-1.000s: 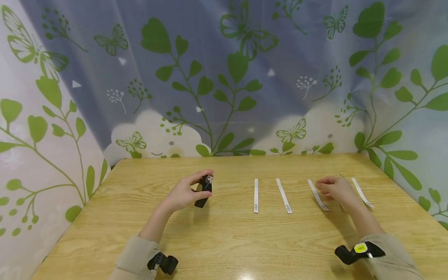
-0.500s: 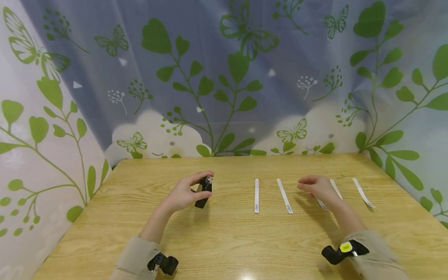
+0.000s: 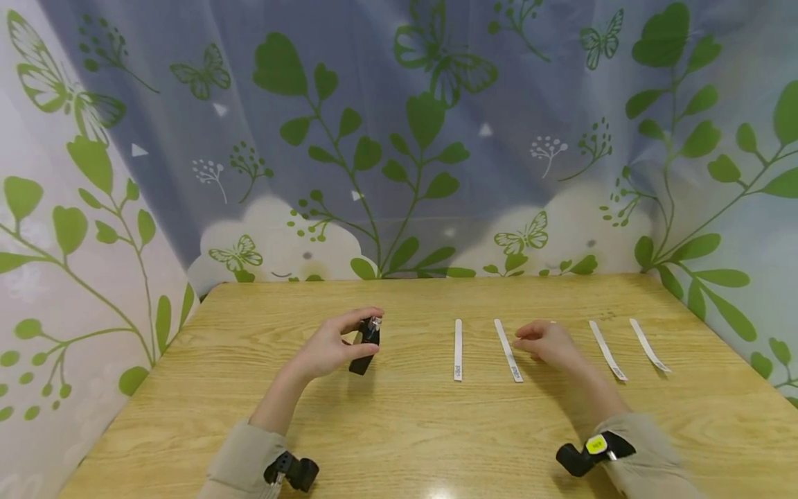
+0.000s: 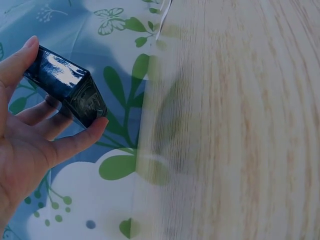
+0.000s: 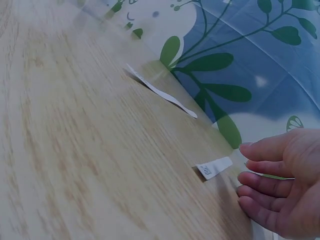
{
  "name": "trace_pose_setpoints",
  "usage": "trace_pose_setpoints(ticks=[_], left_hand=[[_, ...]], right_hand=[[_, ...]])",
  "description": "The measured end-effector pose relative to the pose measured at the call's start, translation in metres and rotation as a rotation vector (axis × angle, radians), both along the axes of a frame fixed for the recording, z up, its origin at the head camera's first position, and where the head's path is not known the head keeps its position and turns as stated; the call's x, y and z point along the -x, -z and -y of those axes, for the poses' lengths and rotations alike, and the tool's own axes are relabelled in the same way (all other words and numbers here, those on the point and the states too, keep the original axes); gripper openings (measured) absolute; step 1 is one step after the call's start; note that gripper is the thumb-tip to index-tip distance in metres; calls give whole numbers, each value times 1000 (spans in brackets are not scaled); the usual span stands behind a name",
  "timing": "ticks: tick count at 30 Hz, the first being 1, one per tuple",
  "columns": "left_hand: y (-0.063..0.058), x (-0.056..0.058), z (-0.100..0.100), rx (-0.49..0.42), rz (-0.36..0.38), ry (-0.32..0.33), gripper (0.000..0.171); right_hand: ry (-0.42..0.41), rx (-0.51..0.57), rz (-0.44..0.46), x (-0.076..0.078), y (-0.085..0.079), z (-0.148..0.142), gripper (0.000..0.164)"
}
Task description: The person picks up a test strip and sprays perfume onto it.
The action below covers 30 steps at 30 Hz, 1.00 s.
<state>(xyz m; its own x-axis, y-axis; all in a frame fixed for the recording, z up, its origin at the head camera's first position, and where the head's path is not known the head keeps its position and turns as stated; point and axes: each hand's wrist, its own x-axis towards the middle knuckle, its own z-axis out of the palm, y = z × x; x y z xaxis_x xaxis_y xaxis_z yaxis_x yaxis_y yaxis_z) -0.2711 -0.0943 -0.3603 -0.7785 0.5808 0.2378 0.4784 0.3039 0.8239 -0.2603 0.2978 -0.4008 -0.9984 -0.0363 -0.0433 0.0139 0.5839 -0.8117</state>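
Note:
My left hand [image 3: 327, 348] grips a small black glass bottle, which looks like a perfume bottle [image 3: 365, 353], with thumb and fingers round it above the table. A shiny spray neck shows at its top in the head view; its glossy side and base face the left wrist view. My right hand [image 3: 551, 344] holds nothing, its fingers loosely bent. Its fingertips are right beside a white paper strip [image 3: 508, 350], second from the left. In the right wrist view a strip with a printed end [image 5: 215, 168] lies near those fingers [image 5: 265, 185]. Another strip is mostly hidden under this hand.
More white paper strips lie in a spaced row: one at the left end [image 3: 458, 350], one right of my hand [image 3: 607, 350] and a curved one at the right end [image 3: 650, 345]. A patterned curtain [image 3: 399, 138] borders the wooden table [image 3: 405, 430].
My right hand has moved left along the row of strips, from near the right end to beside the second strip. The left hand stays almost in place with the bottle, dipping very slightly.

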Motion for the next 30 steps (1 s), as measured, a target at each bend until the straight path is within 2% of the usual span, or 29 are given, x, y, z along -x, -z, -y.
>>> trace_pose_setpoints(ticks=[10,15,23,30], left_hand=[[1,0,0,16,14,-2,53],[-1,-1,-2,28,14,-8,54],[-27,-21,-5,60,13,-7,51],[-31,-25,-4,67,17,-18,51]], right_hand=[[-42,-114,-36,1,6,5,39],[-23,-177,-62,2,8,11,35],[-10,-245,-104,0,9,15,29],[-30,-264,-91,0,9,11,26]])
